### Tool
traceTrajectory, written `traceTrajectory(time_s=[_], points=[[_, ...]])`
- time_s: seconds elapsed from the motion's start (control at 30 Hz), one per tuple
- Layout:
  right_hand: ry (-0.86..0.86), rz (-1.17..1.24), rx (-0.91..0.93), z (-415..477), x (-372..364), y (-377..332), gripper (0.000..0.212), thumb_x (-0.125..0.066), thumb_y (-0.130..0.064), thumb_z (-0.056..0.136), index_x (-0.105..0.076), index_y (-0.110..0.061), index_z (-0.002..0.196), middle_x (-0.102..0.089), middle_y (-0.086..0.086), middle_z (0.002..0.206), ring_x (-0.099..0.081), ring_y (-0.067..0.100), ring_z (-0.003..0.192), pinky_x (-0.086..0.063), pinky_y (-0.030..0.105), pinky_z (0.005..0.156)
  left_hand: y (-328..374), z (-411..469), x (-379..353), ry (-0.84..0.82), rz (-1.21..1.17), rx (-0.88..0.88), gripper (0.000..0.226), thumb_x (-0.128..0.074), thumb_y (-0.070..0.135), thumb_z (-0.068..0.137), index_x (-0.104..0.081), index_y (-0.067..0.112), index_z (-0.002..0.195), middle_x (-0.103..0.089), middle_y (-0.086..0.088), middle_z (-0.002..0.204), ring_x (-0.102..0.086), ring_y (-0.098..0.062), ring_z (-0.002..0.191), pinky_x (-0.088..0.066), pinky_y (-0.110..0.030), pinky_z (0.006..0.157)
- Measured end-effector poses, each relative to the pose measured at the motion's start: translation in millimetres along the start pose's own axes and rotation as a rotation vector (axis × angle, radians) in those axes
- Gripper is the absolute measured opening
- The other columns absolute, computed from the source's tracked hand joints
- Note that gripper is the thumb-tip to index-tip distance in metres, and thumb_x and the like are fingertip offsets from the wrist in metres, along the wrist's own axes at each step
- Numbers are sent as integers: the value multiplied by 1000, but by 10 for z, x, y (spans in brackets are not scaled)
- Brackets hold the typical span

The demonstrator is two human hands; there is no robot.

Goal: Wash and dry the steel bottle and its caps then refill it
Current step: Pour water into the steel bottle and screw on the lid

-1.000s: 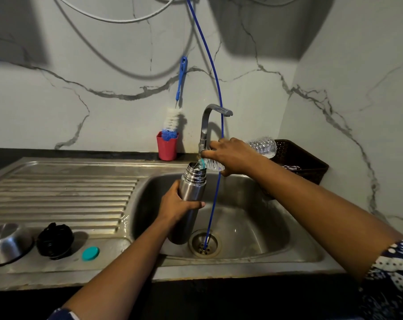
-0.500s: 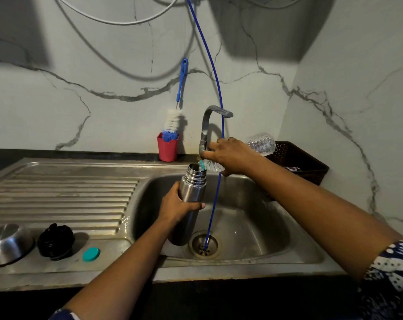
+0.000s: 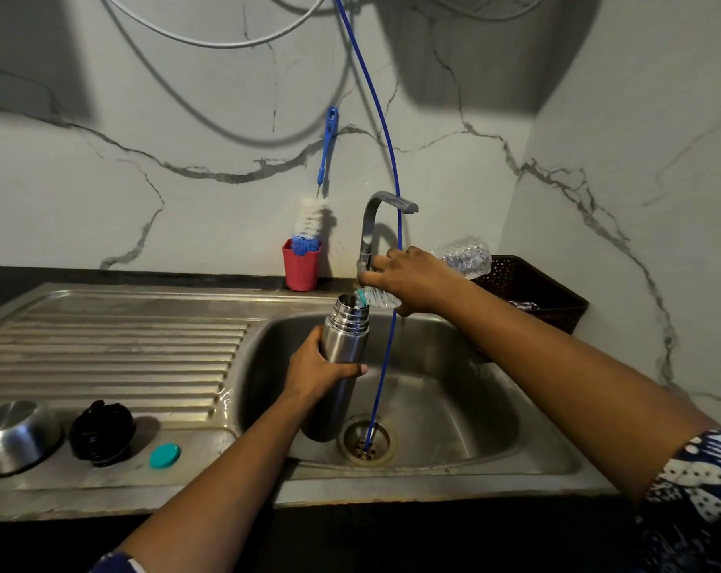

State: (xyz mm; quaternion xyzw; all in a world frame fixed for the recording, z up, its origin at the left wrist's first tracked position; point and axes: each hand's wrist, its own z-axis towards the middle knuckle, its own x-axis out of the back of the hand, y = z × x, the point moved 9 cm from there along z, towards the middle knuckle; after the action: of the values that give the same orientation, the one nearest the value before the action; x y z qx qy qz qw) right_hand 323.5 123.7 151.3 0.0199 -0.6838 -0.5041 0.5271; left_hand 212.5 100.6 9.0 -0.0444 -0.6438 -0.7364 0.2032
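Over sink [image 3: 453, 407] | left hand [image 3: 317, 368]: steel bottle [image 3: 346, 337] | right hand [image 3: 416, 279]: plastic bottle [image 3: 466, 256] (half hidden)

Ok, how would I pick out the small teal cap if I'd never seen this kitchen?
Find the steel sink; its ribbed drainboard stretches left of the basin. Along the drainboard's front edge three things sit in a row: a steel cap, a black stopper and, nearest the basin, the teal cap. It is the smallest, flat like a disc, and the only brightly coloured one.
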Motion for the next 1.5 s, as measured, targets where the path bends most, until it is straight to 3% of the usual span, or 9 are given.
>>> traceTrajectory(time_s=[0.2,0.43,0.7,0.9,1.23,1.5], points=[[13,-19,7,10,29,0,82,-77,-27,73,-28,-21,138,-48,8,130,-50,27,114,-49,43,88,1,-1,10,2,-1,-1,72,-91,26,54,-50,30,113,-59,6,110,-57,-15,101,-46,-31,85],[18,-2,2,27,76,14,81,-77,-24,72,-26,-17,134,-53,8,125,-52,27,110,-49,41,86,4,0,1,2,-2,11,77,-91,24,56,-50,26,122,-59,1,120,-56,-18,108,-48,-40,96],[21,-30,29,40,113,-16,84,-78,-23,72,-25,-15,138,-47,9,131,-49,28,115,-46,40,88,4,-10,11,5,-17,9,75,-91,26,54,-51,28,118,-59,4,116,-56,-17,105,-47,-32,89],[48,-56,63,52,177,-53,76,-76,-21,72,-32,-13,133,-43,8,128,-47,24,113,-46,36,82,21,-21,22,13,-24,8,77,-91,25,55,-52,26,120,-59,5,114,-56,-16,104,-46,-30,88],[70,-71,103,53,239,-73,77,-76,-21,74,-31,-16,137,-41,10,132,-44,26,117,-44,37,90,28,-30,16,5,-38,19,76,-90,22,57,-50,25,121,-59,1,120,-54,-16,106,-47,-35,93],[89,-78,108,58,245,-68,76,-76,-22,74,-33,-18,136,-42,10,130,-44,26,116,-45,38,92,8,-11,-5,-7,-48,24,76,-90,24,55,-49,29,119,-56,5,113,-54,-15,103,-44,-31,87]])
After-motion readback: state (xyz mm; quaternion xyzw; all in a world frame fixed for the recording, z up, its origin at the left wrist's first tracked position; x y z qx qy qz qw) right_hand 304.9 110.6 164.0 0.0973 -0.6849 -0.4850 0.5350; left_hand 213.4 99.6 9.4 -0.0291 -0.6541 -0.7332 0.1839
